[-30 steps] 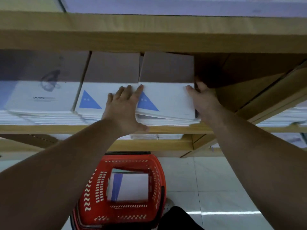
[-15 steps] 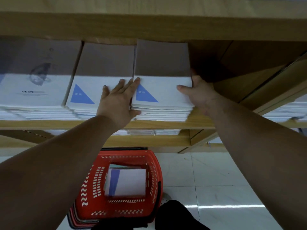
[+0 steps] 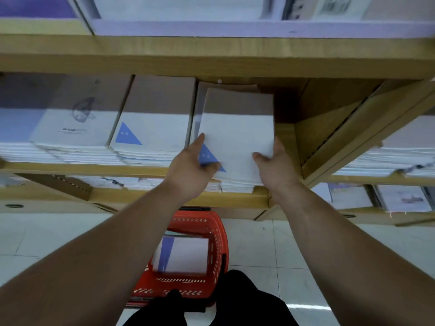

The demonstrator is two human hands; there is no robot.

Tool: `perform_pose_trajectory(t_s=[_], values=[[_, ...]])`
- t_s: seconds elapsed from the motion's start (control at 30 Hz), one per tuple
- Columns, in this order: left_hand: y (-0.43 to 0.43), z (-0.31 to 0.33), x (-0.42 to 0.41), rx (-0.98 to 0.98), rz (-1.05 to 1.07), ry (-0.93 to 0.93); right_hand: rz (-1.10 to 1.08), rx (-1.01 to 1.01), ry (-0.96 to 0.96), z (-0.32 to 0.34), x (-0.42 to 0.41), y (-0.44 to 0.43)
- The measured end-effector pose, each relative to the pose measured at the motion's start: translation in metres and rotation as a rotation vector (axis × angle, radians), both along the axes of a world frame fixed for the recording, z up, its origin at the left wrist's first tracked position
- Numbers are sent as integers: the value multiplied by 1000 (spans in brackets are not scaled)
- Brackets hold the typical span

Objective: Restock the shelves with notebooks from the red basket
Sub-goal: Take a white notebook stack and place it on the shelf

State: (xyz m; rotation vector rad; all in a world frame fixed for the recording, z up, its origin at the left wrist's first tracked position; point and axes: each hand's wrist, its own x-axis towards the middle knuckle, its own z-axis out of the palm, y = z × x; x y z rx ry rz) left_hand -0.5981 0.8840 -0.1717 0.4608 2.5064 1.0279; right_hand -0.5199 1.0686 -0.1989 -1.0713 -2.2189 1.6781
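Observation:
A stack of white notebooks with a blue triangle [image 3: 237, 142] sticks out over the front edge of the wooden shelf [image 3: 141, 169]. My left hand [image 3: 191, 170] grips its left front corner, thumb on top of the cover. My right hand [image 3: 274, 165] grips its right front corner, thumb on the cover. On the floor below stands the red basket [image 3: 219, 234], with more notebooks [image 3: 186, 255] inside, white with a blue strip.
Two more notebook piles [image 3: 153, 128] fill the shelf to the left. A wooden divider [image 3: 303, 128] closes the bay on the right. Further stacks [image 3: 388, 158] lie beyond it, and on the shelves above and below. Pale tiled floor [image 3: 270, 243] surrounds the basket.
Both hands went from pressing on the right stack's sides to gripping its front corners. The stack has come forward, out over the shelf edge. The camera tilted up.

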Motion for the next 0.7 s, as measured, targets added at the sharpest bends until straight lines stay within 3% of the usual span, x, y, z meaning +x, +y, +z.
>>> perform_pose_trajectory(t_s=[0.13,0.2,0.27,0.33,0.4,0.5,0.57,0.7], values=[[0,3,16,95,78,-64,8,6,30,5,17,-3],[0,5,15,-56,-12,-4,19,-7,17,9,17,-2],[-4,5,9,-260,-126,172,16,-32,11,11,15,-3],[-8,4,-1,-335,-192,311,-18,-75,38,9,11,-4],[-14,5,-14,-337,-287,296,-68,-119,72,6,5,-2],[-20,4,-30,-556,-459,339,-117,-142,92,4,-8,2],[-18,0,-41,-688,-474,457,-128,-149,100,4,-18,4],[-9,-7,-59,-761,-419,570,-121,-147,73,3,-42,11]])
